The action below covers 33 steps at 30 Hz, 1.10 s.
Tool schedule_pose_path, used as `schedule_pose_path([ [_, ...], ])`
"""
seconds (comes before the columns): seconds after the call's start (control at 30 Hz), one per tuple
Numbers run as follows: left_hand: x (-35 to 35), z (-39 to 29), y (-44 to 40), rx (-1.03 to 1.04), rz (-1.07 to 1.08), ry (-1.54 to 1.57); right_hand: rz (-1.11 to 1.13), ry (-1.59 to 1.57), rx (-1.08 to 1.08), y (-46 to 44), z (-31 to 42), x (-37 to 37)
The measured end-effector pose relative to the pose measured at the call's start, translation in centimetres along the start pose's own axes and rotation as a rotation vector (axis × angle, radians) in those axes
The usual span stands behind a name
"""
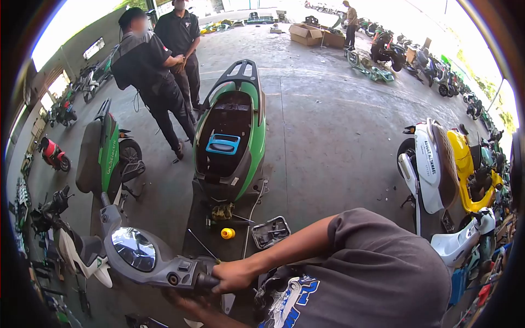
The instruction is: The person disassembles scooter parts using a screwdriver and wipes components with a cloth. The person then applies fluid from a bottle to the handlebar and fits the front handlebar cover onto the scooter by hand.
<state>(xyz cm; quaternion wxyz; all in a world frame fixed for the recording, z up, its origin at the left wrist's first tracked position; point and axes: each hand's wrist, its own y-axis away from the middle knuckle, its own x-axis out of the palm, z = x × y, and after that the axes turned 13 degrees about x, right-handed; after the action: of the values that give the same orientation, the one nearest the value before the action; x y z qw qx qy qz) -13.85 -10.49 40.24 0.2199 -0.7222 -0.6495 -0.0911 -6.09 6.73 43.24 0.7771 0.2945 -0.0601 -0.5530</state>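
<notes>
Along the bottom, the grey scooter handlebar [156, 273] with its round mirror-like lens [134, 249] stands before me. My right hand [235, 275] is closed around the end of its black grip [206, 281]. A thin screwdriver-like rod [202, 244] with a yellowish end meets the top of this hand; whether it is held or lies behind cannot be told. Beneath the handlebar, my left hand [183, 300] is in shadow, its fingers mostly hidden. A silver lever [228, 303] shows below the grip.
Ahead stands a green scooter body [257, 147] with a blue tray [223, 144] inside. A yellow bottle [228, 233] and an open tool case [270, 232] lie nearer. Two people [158, 65] stand behind. Scooters flank both sides, including a white one [429, 164].
</notes>
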Motion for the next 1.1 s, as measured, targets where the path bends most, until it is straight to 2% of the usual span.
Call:
schedule_pose_path([
  [0.03, 0.3, -0.4, -0.1, 0.003, 0.0, -0.002, -0.182, 0.315, 0.009, 2.9, 3.0, -1.4],
  [0.07, 1.2, -0.8, 0.1, 0.043, -0.024, -0.069, -0.182, 0.323, 0.008, 3.5, 3.4, -1.5],
  [0.13, 2.5, -1.2, 0.6, 0.081, -0.054, -0.148, -0.364, 0.324, -0.087, 4.0, 3.8, -1.4],
  [0.17, 3.0, -1.4, 0.8, 0.021, -0.118, -0.055, -0.249, 0.089, -0.157, 0.7, 0.5, -0.5],
  [0.2, 3.5, -1.5, 1.0, -0.038, -0.179, 0.045, -0.251, 0.089, -0.16, 0.9, 0.6, -0.4],
  [0.27, 4.4, -2.3, 1.4, -0.05, -0.152, 0.033, 0.693, -0.974, 0.295, 1.7, 0.9, -0.5],
  [0.33, 4.1, -2.5, 1.1, -0.067, -0.119, 0.013, 0.676, -0.931, 0.266, 0.1, 0.0, 0.8],
  [0.4, 2.5, -1.6, 0.6, -0.042, -0.146, -0.015, 0.329, -0.675, 0.132, -1.9, -0.8, 1.7],
  [0.43, 1.8, -1.3, 0.5, -0.044, -0.136, -0.014, 0.32, -0.681, 0.129, -1.4, -0.4, 1.4],
  [0.5, 1.2, -0.5, 0.2, -0.024, -0.037, 0.101, -0.001, 0.008, -0.067, 0.7, 1.4, -0.3],
  [0.53, 1.0, 0.0, 0.1, -0.023, -0.033, 0.105, -0.006, 0.011, -0.067, 2.0, 2.6, -0.8],
  [0.6, 1.1, 0.5, -0.1, 0.164, -0.024, 0.004, -0.404, 0.553, -0.066, 3.7, 4.2, -1.5],
  [0.67, 1.1, 0.6, 0.2, 0.154, -0.035, -0.012, -0.405, 0.566, -0.059, 2.0, 2.3, -1.4],
  [0.73, 1.8, 0.1, 0.8, 0.111, -0.061, -0.007, 0.368, -0.542, 0.044, -1.4, -0.9, -0.3],
  [0.77, 2.1, -0.2, 1.0, 0.093, -0.063, -0.002, 0.567, -0.84, 0.156, -1.7, -1.2, 0.4],
  [0.8, 2.1, -0.3, 0.9, 0.078, -0.058, 0.001, 0.563, -0.844, 0.153, -1.3, -0.9, 0.5],
  [0.87, 1.7, -0.1, 0.6, 0.062, -0.047, 0.011, 0.29, -0.562, 0.085, 0.5, 0.7, 0.0],
  [0.9, 1.1, 0.3, 0.3, 0.059, -0.035, 0.011, 0.053, -0.15, 0.115, 2.2, 2.7, -1.0],
  [0.93, 0.8, 0.4, 0.2, 0.064, -0.031, 0.027, 0.053, -0.148, 0.118, 2.5, 2.8, -0.9],
  [1.0, 0.8, 0.4, -0.2, 0.08, -0.013, 0.072, -0.366, 0.491, -0.145, 2.8, 2.9, -1.0],
  [1.07, 1.5, 0.3, 0.1, 0.106, -0.027, 0.039, -0.364, 0.439, -0.086, 2.7, 2.7, -1.2],
  [1.1, 2.1, -0.3, 0.4, 0.137, -0.048, -0.004, -0.129, 0.054, 0.059, 1.4, 1.5, -1.0],
])
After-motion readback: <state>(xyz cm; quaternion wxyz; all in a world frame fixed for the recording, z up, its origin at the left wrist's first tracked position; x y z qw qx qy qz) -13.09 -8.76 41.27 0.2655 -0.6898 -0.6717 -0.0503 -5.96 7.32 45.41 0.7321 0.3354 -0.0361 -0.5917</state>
